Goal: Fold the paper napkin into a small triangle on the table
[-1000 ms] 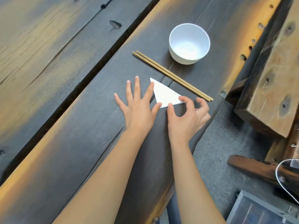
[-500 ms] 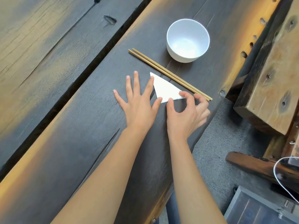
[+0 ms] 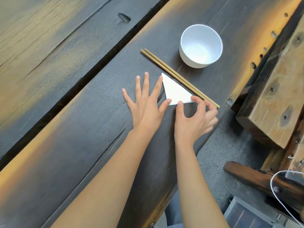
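One head-worn wide-angle view, looking forward and steeply down from above, close over the dark wooden surface point(image 3: 82, 145), both forearms reaching in from the bottom edge, floor point(image 3: 218, 158) at lower right, no second view to overlap

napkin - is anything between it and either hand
Nothing visible. The left hand lies flat beside the napkin, thumb at its near corner. The right hand has thumb and forefinger on its near edge. The chopsticks lie along the far side, out of the way.
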